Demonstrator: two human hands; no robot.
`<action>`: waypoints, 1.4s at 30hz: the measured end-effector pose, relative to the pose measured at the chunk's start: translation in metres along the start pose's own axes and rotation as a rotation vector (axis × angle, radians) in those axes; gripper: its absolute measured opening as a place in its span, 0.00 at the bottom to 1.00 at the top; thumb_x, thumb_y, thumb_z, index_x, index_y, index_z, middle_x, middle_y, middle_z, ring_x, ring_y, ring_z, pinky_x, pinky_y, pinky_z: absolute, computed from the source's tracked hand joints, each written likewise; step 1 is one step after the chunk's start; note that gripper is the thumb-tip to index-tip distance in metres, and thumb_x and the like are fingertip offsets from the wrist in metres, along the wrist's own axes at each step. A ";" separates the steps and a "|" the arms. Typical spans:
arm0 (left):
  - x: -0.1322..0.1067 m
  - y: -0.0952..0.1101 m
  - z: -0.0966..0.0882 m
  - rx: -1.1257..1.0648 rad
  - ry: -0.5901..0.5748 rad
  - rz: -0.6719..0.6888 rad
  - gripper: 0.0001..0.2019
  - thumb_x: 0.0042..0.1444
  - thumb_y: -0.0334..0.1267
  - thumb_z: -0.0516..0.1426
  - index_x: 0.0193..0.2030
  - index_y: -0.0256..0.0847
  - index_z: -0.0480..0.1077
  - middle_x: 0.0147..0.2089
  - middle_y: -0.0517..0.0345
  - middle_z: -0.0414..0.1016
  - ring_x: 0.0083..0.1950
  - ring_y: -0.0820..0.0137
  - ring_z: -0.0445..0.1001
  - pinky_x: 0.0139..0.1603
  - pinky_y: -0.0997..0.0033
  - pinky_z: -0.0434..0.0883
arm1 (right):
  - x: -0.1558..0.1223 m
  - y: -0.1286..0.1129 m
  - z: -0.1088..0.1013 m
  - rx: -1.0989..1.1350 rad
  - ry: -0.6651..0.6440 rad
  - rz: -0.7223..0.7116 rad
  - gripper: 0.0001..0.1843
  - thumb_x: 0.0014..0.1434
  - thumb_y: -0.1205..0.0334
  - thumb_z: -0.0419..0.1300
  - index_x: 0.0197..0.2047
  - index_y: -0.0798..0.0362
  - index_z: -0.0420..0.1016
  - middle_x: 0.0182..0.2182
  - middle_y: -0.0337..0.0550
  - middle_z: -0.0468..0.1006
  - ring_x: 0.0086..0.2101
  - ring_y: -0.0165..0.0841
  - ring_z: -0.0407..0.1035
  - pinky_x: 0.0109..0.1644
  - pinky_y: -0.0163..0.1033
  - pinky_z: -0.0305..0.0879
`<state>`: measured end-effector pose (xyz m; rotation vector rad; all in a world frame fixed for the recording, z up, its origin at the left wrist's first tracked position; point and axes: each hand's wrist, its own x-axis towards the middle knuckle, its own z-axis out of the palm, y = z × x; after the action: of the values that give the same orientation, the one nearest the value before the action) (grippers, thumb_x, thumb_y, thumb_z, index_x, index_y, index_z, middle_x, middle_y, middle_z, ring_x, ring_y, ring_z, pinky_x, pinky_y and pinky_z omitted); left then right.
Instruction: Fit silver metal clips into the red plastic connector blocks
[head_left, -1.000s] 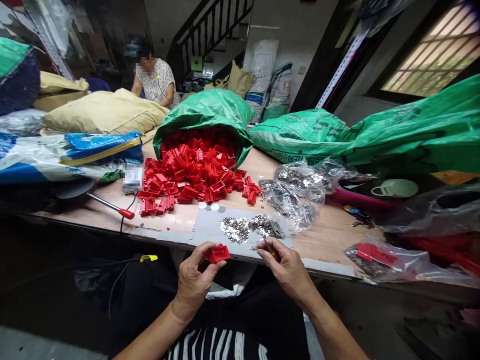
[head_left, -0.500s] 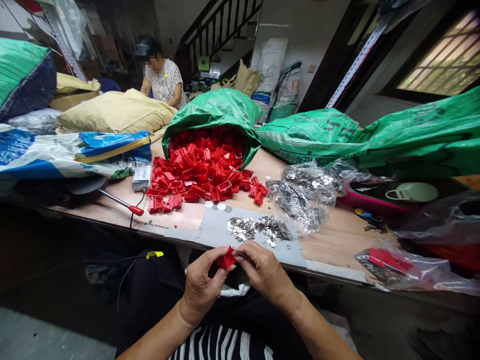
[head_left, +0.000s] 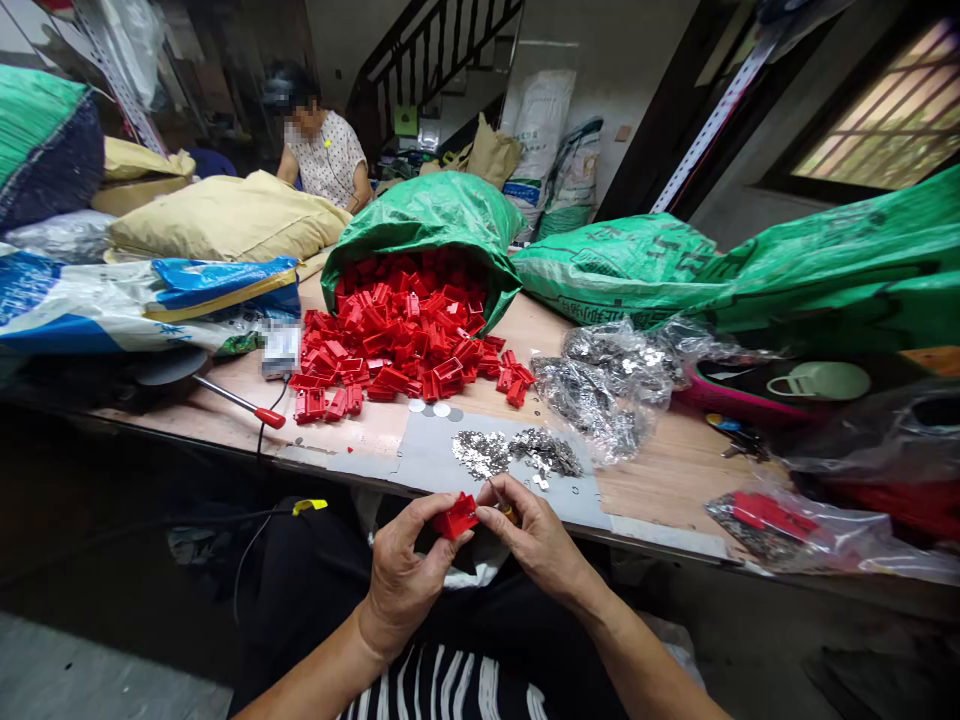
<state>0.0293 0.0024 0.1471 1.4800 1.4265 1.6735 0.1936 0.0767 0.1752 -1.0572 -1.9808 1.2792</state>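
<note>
My left hand point(head_left: 412, 560) is closed on a small red plastic box point(head_left: 456, 517), pinched between thumb and fingers, its open side turned to the right. A small silvery piece seems to show at its inner right end. My right hand point(head_left: 529, 535) is closed round a slim tool point(head_left: 511, 514) with an amber handle and a thin dark shaft, perhaps a small screwdriver. The right fingertips are close to the box's right end; I cannot tell whether they touch it. Beyond the hands, two small heaps of metal pieces point(head_left: 480, 453) lie on a grey sheet point(head_left: 427, 450).
Many red boxes point(head_left: 405, 340) spill from a green sack point(head_left: 435, 215). Clear bags of metal parts point(head_left: 600, 400) lie to the right, near a pink-rimmed tray point(head_left: 697, 395). A red-tipped lever point(head_left: 270, 417) points out at left. Behind the table sits another person point(head_left: 330, 160).
The right fingers have drawn slightly back from the box, and the tool has swung so its amber handle shows. The red box has turned, showing its open side.
</note>
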 end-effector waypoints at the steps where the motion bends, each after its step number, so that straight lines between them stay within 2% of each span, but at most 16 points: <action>1: 0.000 0.001 0.000 0.000 -0.008 0.015 0.18 0.49 0.29 0.63 0.48 0.46 0.74 0.44 0.55 0.80 0.44 0.62 0.79 0.47 0.64 0.75 | 0.000 0.000 0.000 0.029 -0.018 0.004 0.11 0.61 0.52 0.55 0.36 0.52 0.67 0.28 0.35 0.67 0.29 0.28 0.60 0.34 0.32 0.60; 10: 0.003 0.009 0.002 0.015 -0.105 0.161 0.21 0.51 0.23 0.58 0.50 0.48 0.72 0.47 0.55 0.79 0.47 0.62 0.77 0.49 0.63 0.74 | 0.007 0.000 0.001 0.093 -0.071 -0.046 0.08 0.60 0.57 0.57 0.35 0.51 0.62 0.30 0.35 0.64 0.32 0.29 0.59 0.36 0.33 0.60; 18: 0.008 0.001 0.000 0.014 -0.075 -0.016 0.16 0.51 0.30 0.62 0.47 0.45 0.72 0.43 0.54 0.79 0.43 0.63 0.78 0.46 0.65 0.75 | 0.012 0.005 0.004 0.330 -0.135 0.097 0.16 0.57 0.50 0.60 0.35 0.50 0.59 0.27 0.31 0.61 0.24 0.24 0.55 0.27 0.31 0.55; 23: 0.003 -0.001 -0.003 -0.002 -0.148 0.022 0.15 0.53 0.29 0.61 0.48 0.44 0.70 0.44 0.53 0.79 0.44 0.64 0.78 0.45 0.66 0.75 | 0.008 0.009 0.005 0.396 -0.180 0.148 0.18 0.55 0.50 0.63 0.34 0.52 0.60 0.27 0.32 0.61 0.26 0.24 0.55 0.28 0.30 0.53; 27: -0.003 -0.002 -0.006 -0.055 -0.212 0.027 0.16 0.53 0.29 0.61 0.48 0.44 0.69 0.45 0.54 0.78 0.44 0.65 0.78 0.44 0.68 0.76 | 0.000 0.010 0.009 0.557 -0.271 0.221 0.19 0.54 0.49 0.63 0.36 0.51 0.59 0.26 0.31 0.60 0.23 0.23 0.52 0.25 0.30 0.48; 30: -0.006 -0.002 -0.009 -0.071 -0.231 -0.007 0.16 0.52 0.30 0.62 0.48 0.45 0.70 0.45 0.55 0.79 0.46 0.65 0.78 0.47 0.67 0.75 | -0.007 0.011 0.012 0.650 -0.294 0.256 0.19 0.55 0.50 0.63 0.37 0.51 0.58 0.25 0.30 0.59 0.22 0.22 0.50 0.23 0.29 0.45; 32: -0.008 -0.002 -0.010 -0.093 -0.241 -0.030 0.15 0.52 0.31 0.62 0.47 0.45 0.70 0.45 0.55 0.79 0.49 0.63 0.77 0.52 0.63 0.73 | -0.012 0.013 0.015 0.699 -0.282 0.273 0.19 0.54 0.52 0.64 0.37 0.51 0.59 0.25 0.30 0.59 0.22 0.21 0.50 0.23 0.29 0.44; 36: -0.008 -0.003 -0.014 -0.219 -0.271 -0.086 0.14 0.49 0.31 0.64 0.44 0.46 0.72 0.42 0.58 0.80 0.49 0.63 0.77 0.63 0.54 0.62 | -0.019 0.017 0.022 0.829 -0.303 0.309 0.20 0.50 0.54 0.66 0.35 0.51 0.58 0.23 0.28 0.57 0.19 0.20 0.48 0.22 0.28 0.44; 39: -0.009 -0.005 -0.015 -0.350 -0.262 -0.184 0.14 0.47 0.31 0.66 0.42 0.45 0.74 0.41 0.59 0.80 0.55 0.61 0.74 0.65 0.56 0.59 | -0.021 0.019 0.028 0.874 -0.310 0.317 0.22 0.49 0.52 0.67 0.35 0.50 0.57 0.21 0.27 0.57 0.18 0.20 0.48 0.20 0.28 0.44; 42: -0.009 -0.010 -0.011 -0.505 -0.202 -0.336 0.14 0.46 0.30 0.66 0.40 0.43 0.73 0.42 0.57 0.80 0.57 0.60 0.72 0.59 0.62 0.66 | -0.019 0.019 0.031 0.852 -0.314 0.323 0.22 0.51 0.49 0.65 0.35 0.49 0.56 0.18 0.26 0.57 0.16 0.20 0.48 0.19 0.27 0.44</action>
<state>0.0185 -0.0059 0.1357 1.0277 0.9809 1.4805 0.1856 0.0506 0.1445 -0.7700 -1.2127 2.2844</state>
